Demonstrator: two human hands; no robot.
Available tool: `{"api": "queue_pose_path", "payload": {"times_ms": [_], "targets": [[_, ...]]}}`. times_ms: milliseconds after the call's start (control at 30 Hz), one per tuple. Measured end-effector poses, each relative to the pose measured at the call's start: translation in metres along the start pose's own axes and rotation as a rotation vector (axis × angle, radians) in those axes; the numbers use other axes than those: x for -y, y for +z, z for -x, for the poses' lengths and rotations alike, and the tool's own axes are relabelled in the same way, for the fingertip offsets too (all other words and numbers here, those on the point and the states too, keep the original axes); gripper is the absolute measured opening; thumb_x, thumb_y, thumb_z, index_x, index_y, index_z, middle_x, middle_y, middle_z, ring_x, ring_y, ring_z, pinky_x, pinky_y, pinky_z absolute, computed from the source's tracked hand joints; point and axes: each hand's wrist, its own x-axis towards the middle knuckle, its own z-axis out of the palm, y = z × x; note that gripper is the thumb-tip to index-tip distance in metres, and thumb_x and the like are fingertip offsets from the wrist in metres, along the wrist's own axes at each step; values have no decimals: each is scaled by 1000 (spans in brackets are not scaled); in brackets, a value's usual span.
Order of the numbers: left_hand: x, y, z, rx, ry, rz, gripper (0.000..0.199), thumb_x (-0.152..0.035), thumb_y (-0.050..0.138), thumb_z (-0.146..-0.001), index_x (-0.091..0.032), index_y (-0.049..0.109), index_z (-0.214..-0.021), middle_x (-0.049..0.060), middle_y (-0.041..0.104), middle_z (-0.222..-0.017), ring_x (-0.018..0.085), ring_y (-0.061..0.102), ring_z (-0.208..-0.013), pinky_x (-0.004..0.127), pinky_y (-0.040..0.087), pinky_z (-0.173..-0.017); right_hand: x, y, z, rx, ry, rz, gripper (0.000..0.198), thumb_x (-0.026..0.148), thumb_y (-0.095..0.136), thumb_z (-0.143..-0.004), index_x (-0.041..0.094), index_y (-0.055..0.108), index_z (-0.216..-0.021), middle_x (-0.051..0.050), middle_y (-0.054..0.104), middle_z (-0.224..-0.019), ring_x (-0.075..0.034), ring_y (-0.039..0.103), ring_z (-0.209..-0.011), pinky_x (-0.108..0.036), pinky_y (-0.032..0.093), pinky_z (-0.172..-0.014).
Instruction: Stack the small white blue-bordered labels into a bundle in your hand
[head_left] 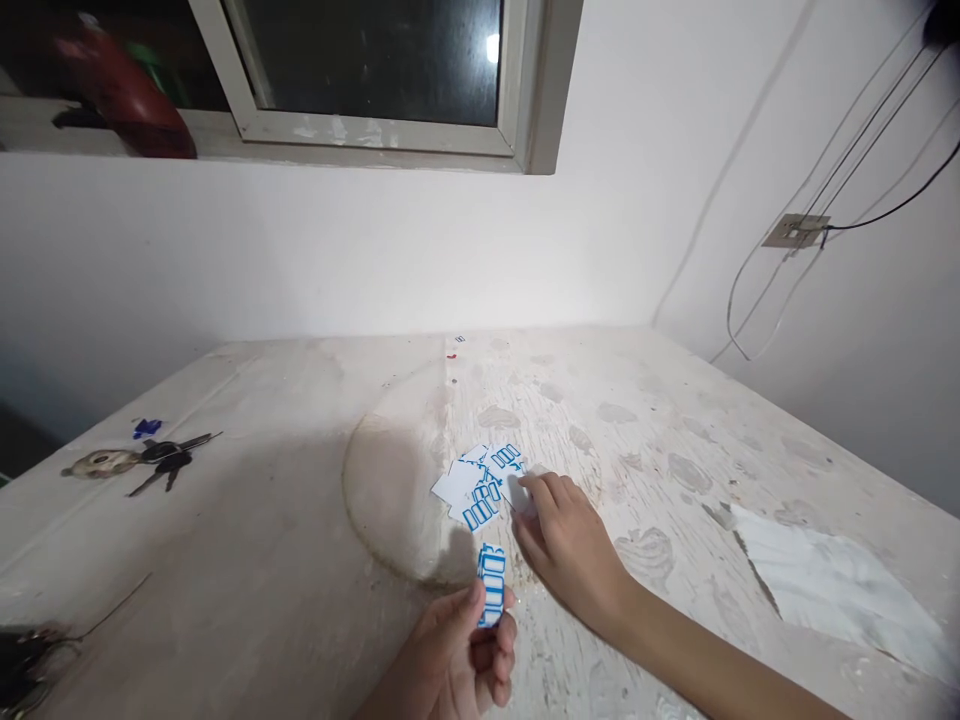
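Upright in my left hand (472, 650) is a small stack of white cards (492, 588) printed with blue outlined shapes, pinched between thumb and fingers. Just beyond it, a loose pile of similar cards (469, 485) lies on the table, some showing blue print and some plain white. My right hand (559, 525) is at the right edge of this pile, its fingers closed on a white card (516, 492). The fingers partly cover that card, and its printing cannot be made out.
Keys with a fob (105, 463) lie on the worn table (285, 520) at left, beside a blue scrap (147, 428). A dark object with a wire (30, 660) is at the lower left. A white cloth (832, 580) lies at right. A wall stands behind.
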Motion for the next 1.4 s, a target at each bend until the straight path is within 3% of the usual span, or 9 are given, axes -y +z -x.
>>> {"api": "queue_pose_path", "payload": {"times_ms": [367,533,633,733,833,967,1067,1233,1400], "targets": [[-5,8,5,-11,-33,5,38,-40,79,-59,-9,64,-75,0,58,-56,6,51,-46,16,37,-43,-1,-2,-5,-11,34,-82,33,13,44,-85,11,41,-118,-9,57,-89,-23,51,-80,-36,43,-70],[-5,8,6,-9,-14,-5,37,-39,78,-61,-9,63,-77,0,57,-59,6,50,-48,17,37,-45,-6,-2,-5,48,-2,-82,24,11,34,-86,9,57,-91,-14,56,-80,-26,49,-72,-36,39,-60],[-6,7,7,-11,-19,-10,37,-39,77,-62,-10,62,-77,0,57,-59,6,49,-48,17,37,-46,-9,-6,-6,57,30,-153,24,12,37,-84,8,59,-92,-15,55,-80,-26,49,-69,-35,38,-58],[-5,7,7,-15,-18,-13,36,-39,77,-62,-10,61,-78,0,56,-60,6,49,-49,17,36,-46,-14,-15,-7,44,83,-300,29,16,38,-85,11,57,-107,-13,55,-86,-23,51,-71,-36,39,-62],[-5,7,7,-10,-2,-15,36,-40,77,-63,-11,61,-78,0,55,-60,6,48,-49,17,34,-45,-23,-19,-9,48,173,-530,29,20,37,-88,17,58,-108,-8,56,-86,-19,53,-72,-33,41,-65],[-6,8,8,4,-22,-27,37,-41,77,-63,-10,62,-79,0,55,-61,6,48,-50,17,35,-46,-30,-13,-9,124,352,-888,34,30,34,-90,13,55,-110,-4,53,-69,-14,50,-55,-26,38,-49],[-8,9,9,8,-39,-23,37,-40,77,-62,-10,62,-79,0,56,-61,6,49,-50,17,37,-47,-28,-12,-10,163,453,-1088,37,29,44,-83,10,53,-113,-3,51,-65,-12,47,-52,-25,34,-47],[-8,8,10,27,-66,-10,36,-41,76,-64,-10,63,-79,0,56,-60,6,49,-49,16,38,-46,-20,-24,-14,124,506,-1283,30,27,63,-71,11,61,-97,-3,54,-70,-10,47,-57,-25,35,-52],[-9,9,11,38,-88,8,35,-40,75,-65,-10,63,-80,0,57,-61,6,51,-50,17,41,-47,-10,-32,-10,164,491,-1472,19,25,71,-71,14,67,-85,-1,56,-60,-9,48,-52,-22,35,-48]]}}
